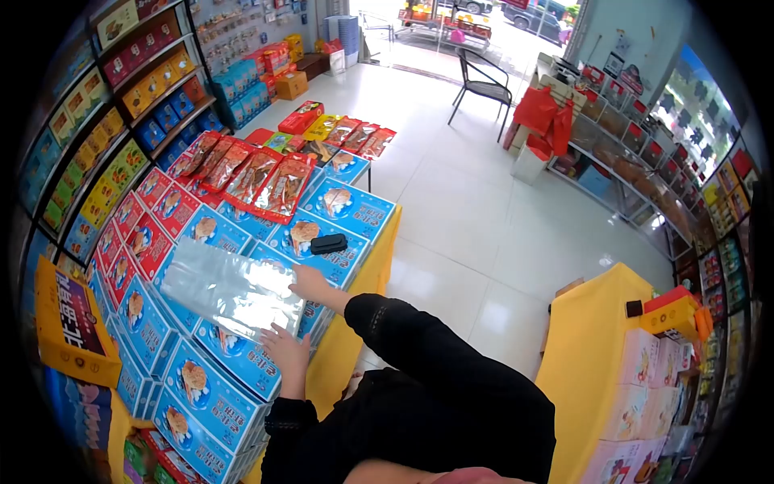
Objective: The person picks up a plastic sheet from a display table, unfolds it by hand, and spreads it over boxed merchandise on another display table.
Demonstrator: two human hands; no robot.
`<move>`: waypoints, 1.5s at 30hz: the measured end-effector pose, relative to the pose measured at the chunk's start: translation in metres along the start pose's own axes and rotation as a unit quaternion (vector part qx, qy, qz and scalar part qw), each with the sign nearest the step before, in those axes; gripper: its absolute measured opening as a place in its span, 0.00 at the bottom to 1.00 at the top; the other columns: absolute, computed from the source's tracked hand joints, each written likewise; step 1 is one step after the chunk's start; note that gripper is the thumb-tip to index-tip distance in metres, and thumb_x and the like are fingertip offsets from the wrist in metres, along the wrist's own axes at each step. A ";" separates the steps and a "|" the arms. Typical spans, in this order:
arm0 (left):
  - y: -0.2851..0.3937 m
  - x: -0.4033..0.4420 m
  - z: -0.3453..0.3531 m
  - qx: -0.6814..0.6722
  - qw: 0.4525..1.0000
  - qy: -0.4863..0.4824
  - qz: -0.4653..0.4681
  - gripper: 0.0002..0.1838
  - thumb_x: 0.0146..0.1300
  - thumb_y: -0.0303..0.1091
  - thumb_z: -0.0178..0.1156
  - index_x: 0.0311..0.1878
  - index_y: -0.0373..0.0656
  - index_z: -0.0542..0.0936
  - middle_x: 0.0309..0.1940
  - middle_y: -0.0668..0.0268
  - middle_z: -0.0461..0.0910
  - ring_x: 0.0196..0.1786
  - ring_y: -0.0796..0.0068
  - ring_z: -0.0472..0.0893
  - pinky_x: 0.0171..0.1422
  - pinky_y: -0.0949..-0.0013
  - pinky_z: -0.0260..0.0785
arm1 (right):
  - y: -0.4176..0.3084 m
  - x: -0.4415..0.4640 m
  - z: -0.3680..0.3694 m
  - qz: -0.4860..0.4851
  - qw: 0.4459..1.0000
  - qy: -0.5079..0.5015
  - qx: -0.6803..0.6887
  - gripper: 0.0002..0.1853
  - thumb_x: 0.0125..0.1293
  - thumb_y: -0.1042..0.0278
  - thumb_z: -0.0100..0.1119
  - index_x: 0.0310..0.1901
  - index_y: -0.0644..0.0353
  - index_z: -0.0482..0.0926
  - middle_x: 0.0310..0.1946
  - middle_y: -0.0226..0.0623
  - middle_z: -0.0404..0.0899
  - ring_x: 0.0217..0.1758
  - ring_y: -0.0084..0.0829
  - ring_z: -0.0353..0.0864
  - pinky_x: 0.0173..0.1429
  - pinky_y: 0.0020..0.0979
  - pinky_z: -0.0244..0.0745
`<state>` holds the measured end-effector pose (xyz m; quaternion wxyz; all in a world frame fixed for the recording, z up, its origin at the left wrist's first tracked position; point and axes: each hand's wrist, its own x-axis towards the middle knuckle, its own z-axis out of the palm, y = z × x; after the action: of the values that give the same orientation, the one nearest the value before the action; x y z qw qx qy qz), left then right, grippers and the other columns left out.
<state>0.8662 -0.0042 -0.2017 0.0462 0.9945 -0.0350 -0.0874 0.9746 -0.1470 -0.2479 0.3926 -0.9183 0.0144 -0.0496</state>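
A shiny clear plastic bag [230,286] lies flat across blue printed boxes [197,379]. My right hand [310,285] grips the bag's right edge, its fingers curled in on the plastic. At the near corner of the bag, my left hand [286,352] rests with fingers apart, the fingertips touching the plastic. A small black oblong object [329,244] sits on a blue box just beyond my right hand. Farther back are red food packets [270,181], laid in a row over the boxes.
Red boxes [153,246] adjoin the blue ones, and a yellow box [72,323] stands at the left. A yellow cloth [379,262] hangs along the table edge. Shelves of goods [121,89] line the left wall. A chair [481,85] stands on the tiled floor. Another yellow-covered table [592,339] is at right.
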 end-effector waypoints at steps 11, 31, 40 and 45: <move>-0.002 -0.003 0.004 0.022 0.994 0.102 0.012 0.47 0.50 0.59 0.49 0.59 0.26 0.48 0.58 0.32 0.45 0.61 0.36 0.49 0.63 0.51 0.44 | -0.032 0.039 -0.040 0.168 0.954 -0.119 0.217 0.21 0.40 0.57 0.62 0.27 0.70 0.76 0.21 0.44 0.74 0.29 0.36 0.74 0.35 0.32 0.67; -0.135 -0.042 -0.062 -0.860 0.505 -0.048 -0.050 0.34 0.62 0.47 0.43 0.64 0.44 0.42 0.60 0.59 0.55 0.57 0.64 0.64 0.56 0.64 0.61 | -0.203 -0.083 -0.026 -0.162 0.842 -0.384 0.341 0.28 0.54 0.65 0.54 0.58 0.58 0.61 0.58 0.39 0.59 0.61 0.31 0.58 0.59 0.28 0.55; -0.131 -0.033 -0.131 -0.759 0.637 0.130 -0.036 0.39 0.55 0.29 0.51 0.64 0.44 0.39 0.50 0.58 0.66 0.48 0.73 0.69 0.47 0.72 0.65 | -0.212 -0.083 -0.029 -0.305 0.848 -0.377 0.213 0.36 0.47 0.60 0.61 0.59 0.59 0.58 0.59 0.40 0.57 0.61 0.38 0.58 0.60 0.31 0.56; -0.132 -0.032 -0.124 -0.777 0.615 0.133 -0.033 0.37 0.55 0.28 0.49 0.65 0.45 0.40 0.48 0.61 0.67 0.43 0.77 0.71 0.39 0.78 0.66 | -0.198 -0.070 -0.029 -0.236 0.838 -0.419 0.259 0.33 0.43 0.65 0.65 0.55 0.53 0.66 0.56 0.35 0.63 0.58 0.33 0.63 0.59 0.29 0.58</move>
<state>0.8651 0.1396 -0.0878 0.8024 0.5884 0.0858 0.0498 0.8991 -0.0261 -0.0908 0.5610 -0.6918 -0.3819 0.2468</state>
